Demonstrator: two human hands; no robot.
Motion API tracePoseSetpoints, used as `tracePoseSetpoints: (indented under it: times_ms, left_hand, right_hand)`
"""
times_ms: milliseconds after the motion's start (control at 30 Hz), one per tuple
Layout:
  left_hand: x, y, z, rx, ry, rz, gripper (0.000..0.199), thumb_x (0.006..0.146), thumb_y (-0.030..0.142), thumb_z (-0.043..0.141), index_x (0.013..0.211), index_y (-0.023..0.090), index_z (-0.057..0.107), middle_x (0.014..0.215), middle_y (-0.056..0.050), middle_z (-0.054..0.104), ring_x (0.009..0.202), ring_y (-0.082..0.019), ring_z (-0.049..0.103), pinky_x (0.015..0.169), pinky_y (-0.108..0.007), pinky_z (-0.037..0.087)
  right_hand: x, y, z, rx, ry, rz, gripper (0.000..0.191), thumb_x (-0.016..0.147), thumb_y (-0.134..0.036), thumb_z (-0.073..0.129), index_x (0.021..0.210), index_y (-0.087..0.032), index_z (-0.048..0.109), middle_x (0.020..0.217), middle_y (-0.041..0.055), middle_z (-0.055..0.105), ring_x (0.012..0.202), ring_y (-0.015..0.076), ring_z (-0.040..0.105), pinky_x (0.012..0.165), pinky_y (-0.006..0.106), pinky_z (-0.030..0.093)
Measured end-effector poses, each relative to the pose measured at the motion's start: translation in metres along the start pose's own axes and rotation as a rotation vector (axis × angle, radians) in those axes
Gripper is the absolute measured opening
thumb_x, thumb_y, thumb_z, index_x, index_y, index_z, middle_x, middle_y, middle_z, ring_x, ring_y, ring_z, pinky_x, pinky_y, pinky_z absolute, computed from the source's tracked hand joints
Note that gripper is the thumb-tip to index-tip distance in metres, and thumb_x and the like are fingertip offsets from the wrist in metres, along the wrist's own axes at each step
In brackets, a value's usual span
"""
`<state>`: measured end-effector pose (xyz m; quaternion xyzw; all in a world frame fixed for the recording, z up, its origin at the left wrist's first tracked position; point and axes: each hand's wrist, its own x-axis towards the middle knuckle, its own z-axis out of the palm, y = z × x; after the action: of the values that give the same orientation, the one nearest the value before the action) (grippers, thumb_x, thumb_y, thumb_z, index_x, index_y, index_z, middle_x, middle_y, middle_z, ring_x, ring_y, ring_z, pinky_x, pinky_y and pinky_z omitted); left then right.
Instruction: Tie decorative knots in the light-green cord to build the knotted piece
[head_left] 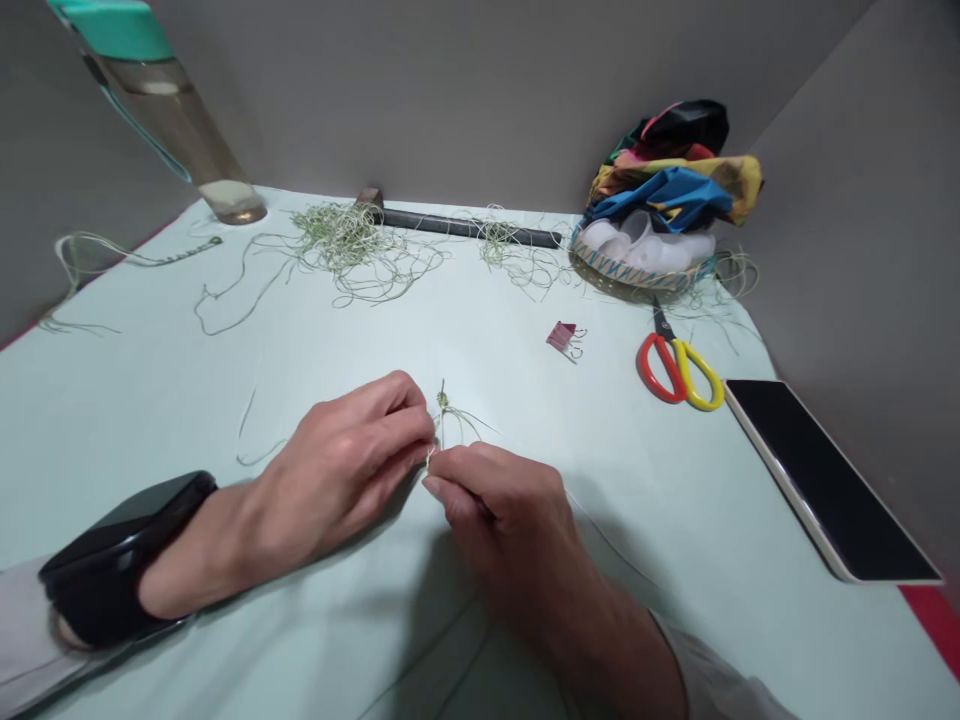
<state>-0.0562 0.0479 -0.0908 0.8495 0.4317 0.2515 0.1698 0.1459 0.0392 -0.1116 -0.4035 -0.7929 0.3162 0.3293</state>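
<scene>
A small knotted piece of thin green cord point(442, 400) lies on the pale tabletop, its loose strands running down between my hands. My left hand point(360, 455), fingers curled and pressed together, pinches the strands from the left; its fingertips are partly hidden. From the right, my right hand point(502, 510) pinches the cord between thumb and forefinger, close to the left fingertips. One long strand trails off to the right, past the right wrist, and others run toward the near edge. A black watch sits on my left wrist.
At the back are a tangle of green cord point(341, 245), a hammer point(469, 227) and a tilted-looking bottle point(191, 140). On the right stand a basket point(645, 270) with colourful cloth, red-and-yellow scissors point(679, 370), a binder clip point(564, 338) and a phone point(829, 480). A braided cord point(184, 252) lies left.
</scene>
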Motion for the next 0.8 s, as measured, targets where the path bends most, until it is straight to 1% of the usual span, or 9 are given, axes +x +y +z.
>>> tracePoseSetpoints:
  times_ms: [133, 233, 300, 367, 433, 533, 633, 733, 800]
  left_hand:
    - [-0.0007, 0.0002, 0.0029, 0.033, -0.019, -0.051, 0.03, 0.106, 0.021, 0.043, 0.082, 0.016, 0.062, 0.08, -0.001, 0.051, 0.069, -0.015, 0.047, 0.062, -0.031, 0.037]
    - [0.0013, -0.0013, 0.0034, -0.005, -0.052, -0.076, 0.032, 0.105, 0.022, 0.043, 0.076, 0.018, 0.057, 0.072, 0.001, 0.051, 0.062, -0.014, 0.044, 0.059, -0.03, 0.035]
    - [0.0032, -0.0022, 0.001, -0.062, -0.095, -0.092, 0.034, 0.106, 0.023, 0.042, 0.076, 0.019, 0.058, 0.072, 0.001, 0.055, 0.062, -0.013, 0.048, 0.059, -0.028, 0.038]
    - [0.0048, -0.0032, -0.0026, -0.133, -0.148, -0.112, 0.033, 0.107, 0.022, 0.042, 0.082, 0.019, 0.064, 0.076, 0.001, 0.063, 0.066, -0.013, 0.057, 0.061, -0.025, 0.044]
    - [0.0054, -0.0046, -0.0055, -0.191, -0.173, -0.134, 0.03, 0.107, 0.022, 0.045, 0.089, 0.02, 0.069, 0.083, 0.0, 0.07, 0.07, -0.012, 0.063, 0.064, -0.023, 0.048]
    - [0.0037, -0.0065, -0.0051, -0.215, -0.134, -0.156, 0.028, 0.107, 0.025, 0.05, 0.092, 0.02, 0.073, 0.087, -0.001, 0.072, 0.074, -0.013, 0.066, 0.067, -0.023, 0.049]
    - [0.0006, -0.0061, -0.0006, -0.182, -0.08, -0.161, 0.029, 0.106, 0.029, 0.051, 0.089, 0.019, 0.072, 0.082, -0.002, 0.069, 0.071, -0.014, 0.061, 0.066, -0.027, 0.045]
    - [-0.0007, -0.0034, 0.0029, -0.175, -0.088, -0.178, 0.032, 0.107, 0.03, 0.048, 0.088, 0.018, 0.07, 0.077, -0.002, 0.067, 0.066, -0.014, 0.056, 0.064, -0.029, 0.041]
    - [-0.0001, -0.0018, 0.0031, -0.204, -0.112, -0.203, 0.031, 0.107, 0.03, 0.047, 0.091, 0.018, 0.071, 0.076, -0.001, 0.069, 0.065, -0.014, 0.056, 0.064, -0.029, 0.042]
  right_hand:
    - [-0.0002, 0.0006, 0.0011, -0.008, 0.013, -0.016, 0.031, 0.098, -0.016, 0.048, 0.069, -0.023, 0.041, 0.065, -0.0062, 0.041, 0.059, 0.0112, 0.038, 0.056, 0.028, 0.03]
    - [-0.0006, 0.0011, 0.0023, -0.019, 0.019, -0.025, 0.03, 0.097, -0.014, 0.049, 0.069, -0.023, 0.043, 0.065, -0.0062, 0.039, 0.058, 0.0109, 0.037, 0.055, 0.028, 0.029]
    - [-0.0007, 0.0018, 0.003, -0.028, 0.022, -0.028, 0.03, 0.097, -0.015, 0.05, 0.069, -0.023, 0.042, 0.065, -0.0063, 0.038, 0.058, 0.0106, 0.037, 0.055, 0.028, 0.028]
    - [-0.0008, 0.0025, 0.0034, -0.039, 0.021, -0.03, 0.031, 0.097, -0.015, 0.05, 0.07, -0.023, 0.04, 0.065, -0.0063, 0.037, 0.057, 0.0104, 0.036, 0.054, 0.028, 0.027]
    - [-0.0011, 0.0028, 0.0033, -0.053, 0.013, -0.034, 0.03, 0.096, -0.014, 0.05, 0.07, -0.023, 0.04, 0.064, -0.0063, 0.037, 0.056, 0.0103, 0.036, 0.054, 0.027, 0.027]
    - [-0.0019, 0.0018, 0.0028, -0.081, -0.008, -0.044, 0.029, 0.094, -0.012, 0.048, 0.069, -0.022, 0.039, 0.064, -0.0058, 0.037, 0.056, 0.0101, 0.037, 0.052, 0.028, 0.025]
    - [-0.0024, 0.0005, 0.0028, -0.095, -0.013, -0.048, 0.029, 0.094, -0.011, 0.047, 0.069, -0.022, 0.039, 0.063, -0.0058, 0.037, 0.056, 0.0099, 0.037, 0.052, 0.028, 0.025]
    - [-0.0022, 0.0006, 0.0033, -0.095, -0.003, -0.049, 0.03, 0.096, -0.012, 0.046, 0.069, -0.022, 0.037, 0.063, -0.0063, 0.035, 0.055, 0.0096, 0.035, 0.053, 0.027, 0.025]
    - [-0.0021, 0.0014, 0.0035, -0.095, 0.003, -0.052, 0.031, 0.096, -0.012, 0.047, 0.069, -0.022, 0.037, 0.063, -0.0063, 0.036, 0.056, 0.0096, 0.036, 0.053, 0.027, 0.025]
